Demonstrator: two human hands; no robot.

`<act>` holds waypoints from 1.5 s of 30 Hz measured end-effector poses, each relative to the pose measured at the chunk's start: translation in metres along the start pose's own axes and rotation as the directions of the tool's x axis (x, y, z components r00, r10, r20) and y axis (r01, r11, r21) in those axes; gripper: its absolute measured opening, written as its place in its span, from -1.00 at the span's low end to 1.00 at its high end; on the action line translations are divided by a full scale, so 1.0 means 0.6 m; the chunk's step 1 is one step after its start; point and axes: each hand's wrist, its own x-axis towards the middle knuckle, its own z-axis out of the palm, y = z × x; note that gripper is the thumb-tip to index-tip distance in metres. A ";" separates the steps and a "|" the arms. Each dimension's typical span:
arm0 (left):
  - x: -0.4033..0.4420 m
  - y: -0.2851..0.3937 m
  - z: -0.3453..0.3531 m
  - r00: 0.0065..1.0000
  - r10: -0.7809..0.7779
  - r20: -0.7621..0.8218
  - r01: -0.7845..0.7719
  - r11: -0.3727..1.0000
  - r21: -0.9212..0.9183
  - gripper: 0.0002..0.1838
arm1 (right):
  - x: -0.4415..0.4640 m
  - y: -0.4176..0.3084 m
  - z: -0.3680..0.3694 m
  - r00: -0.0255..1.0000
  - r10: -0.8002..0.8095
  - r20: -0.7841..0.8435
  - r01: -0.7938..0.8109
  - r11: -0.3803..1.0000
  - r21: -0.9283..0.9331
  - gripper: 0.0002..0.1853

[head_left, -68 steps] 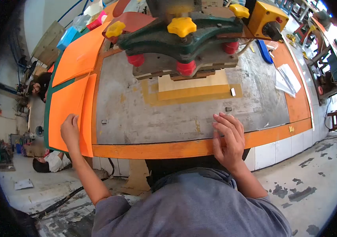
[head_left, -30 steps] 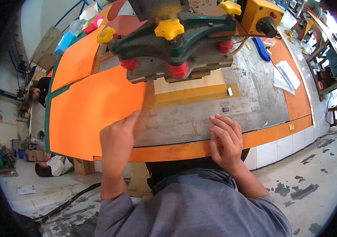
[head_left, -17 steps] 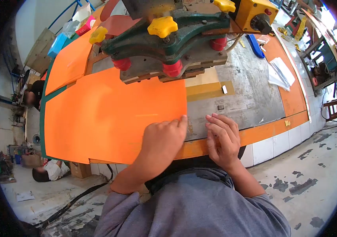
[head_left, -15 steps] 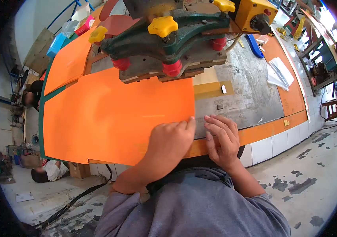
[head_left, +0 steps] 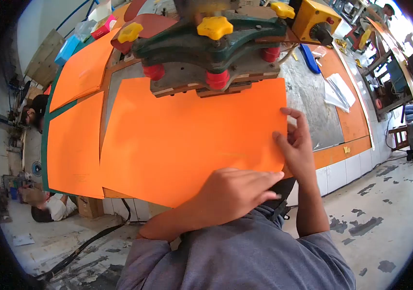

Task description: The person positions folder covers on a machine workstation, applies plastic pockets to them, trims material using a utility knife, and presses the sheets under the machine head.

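Observation:
A large orange sheet (head_left: 192, 135) lies partly under the head of a press (head_left: 206, 53), which has yellow star knobs and red collars. My left hand (head_left: 233, 191) is over the sheet's near right corner, fingers stretched out and thumb apart. At the sheet's right edge is my right hand (head_left: 297, 145), its index finger and thumb spread and touching the edge. Its other fingers are curled and partly hidden.
More orange sheets (head_left: 75, 150) lie to the left on a green surface. A yellow control box (head_left: 315, 21), a blue-handled tool (head_left: 310, 59) and white papers (head_left: 338, 93) are at the right. Another person (head_left: 61, 208) is at the lower left.
The orange sheet has slid right, off the sheets on the left, and now covers the grey plate in front of the press. My left hand moved right and its fingers straightened. My right hand reached up.

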 end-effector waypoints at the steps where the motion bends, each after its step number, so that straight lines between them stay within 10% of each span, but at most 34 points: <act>1: -0.017 -0.006 -0.025 0.997 -0.073 0.036 0.075 0.995 -0.071 -0.51 | 0.009 -0.004 -0.008 1.000 0.010 0.019 -0.010 1.000 -0.002 -0.40; 6: -0.097 -0.128 -0.190 0.763 -0.551 -0.339 0.601 0.797 0.059 -0.47 | 0.069 -0.013 -0.070 0.997 0.074 -0.009 -0.075 0.986 -0.147 -0.30; 12: -0.186 -0.351 -0.341 0.465 -0.641 -0.610 0.885 0.351 0.305 -0.35 | 0.148 -0.027 -0.095 0.985 0.166 0.038 -0.143 0.926 -0.349 -0.31; 19: -0.179 -0.378 -0.340 0.500 -0.631 -0.593 0.866 0.337 0.371 -0.28 | 0.229 0.011 -0.118 0.967 0.136 0.218 -0.012 0.871 -0.492 -0.65; 29: -0.202 -0.399 -0.406 0.519 -0.779 -0.352 0.732 0.617 -0.288 -0.72 | 0.280 0.003 -0.122 0.941 0.131 0.313 0.074 0.822 -0.565 -0.66; 34: -0.172 -0.407 -0.461 0.563 -0.642 -0.521 0.658 0.729 -0.187 -0.76 | 0.358 0.051 -0.118 0.933 -0.171 0.317 0.323 0.786 -0.527 -0.74; 38: -0.167 -0.487 -0.496 0.601 -0.467 -0.648 0.540 0.836 -0.102 -0.77 | 0.412 0.042 -0.076 0.969 0.131 0.209 -0.022 0.890 -0.456 -0.71; 40: -0.166 -0.511 -0.508 0.570 -0.446 -0.690 0.542 0.835 -0.093 -0.77 | 0.431 0.073 -0.067 0.649 -0.626 0.432 0.761 0.524 -0.383 -0.65; 45: -0.172 -0.547 -0.484 0.422 -0.442 -0.792 0.348 0.885 -0.308 -0.77 | 0.443 0.094 -0.053 0.705 -0.595 0.386 0.710 0.582 -0.398 -0.55</act>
